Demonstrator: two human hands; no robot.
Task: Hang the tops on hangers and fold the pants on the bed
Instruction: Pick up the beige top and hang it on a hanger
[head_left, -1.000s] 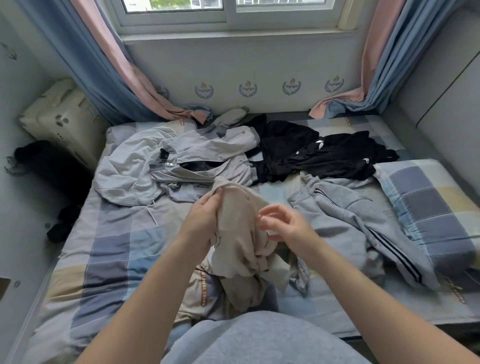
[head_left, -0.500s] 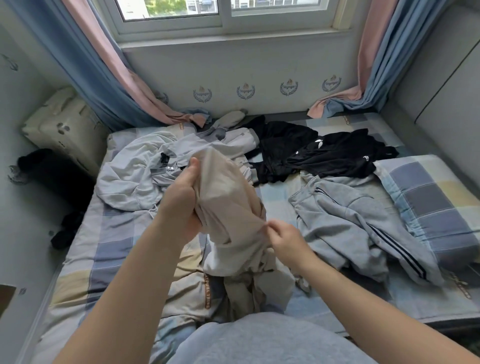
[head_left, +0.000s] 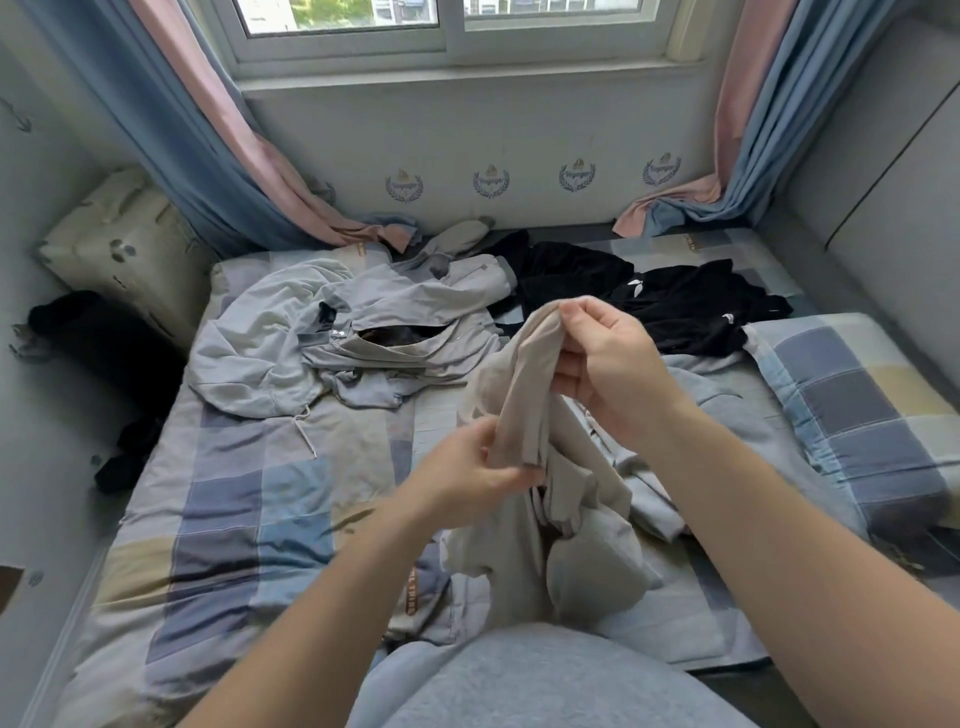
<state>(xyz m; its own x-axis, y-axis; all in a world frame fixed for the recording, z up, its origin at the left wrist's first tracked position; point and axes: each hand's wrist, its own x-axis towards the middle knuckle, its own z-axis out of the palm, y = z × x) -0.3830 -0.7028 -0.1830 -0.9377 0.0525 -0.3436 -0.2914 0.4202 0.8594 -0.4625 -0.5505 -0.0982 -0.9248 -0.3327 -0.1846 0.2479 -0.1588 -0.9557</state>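
Observation:
A beige garment (head_left: 524, 395) hangs bunched above the bed (head_left: 249, 499), its lower part pooled near my lap. My right hand (head_left: 602, 358) pinches its upper end, raised over the bed's middle. Lower down, my left hand (head_left: 467, 475) grips a narrow part of the same cloth. On the bed's far left lies a light grey hooded top (head_left: 270, 343). Black clothes (head_left: 675, 301) are spread at the far right. Grey pants with dark side stripes (head_left: 727, 415) lie partly hidden behind my right arm. No hanger is in view.
A checked pillow (head_left: 862, 405) sits at the bed's right edge. Blue and pink curtains (head_left: 249, 171) drape onto the bed's far corners under the window. A cream suitcase (head_left: 119, 249) and dark items on the floor (head_left: 124, 457) stand left of the bed.
My hands have swapped places along the beige garment: the right hand rose to pinch its top end, and the left hand dropped to grip it lower down.

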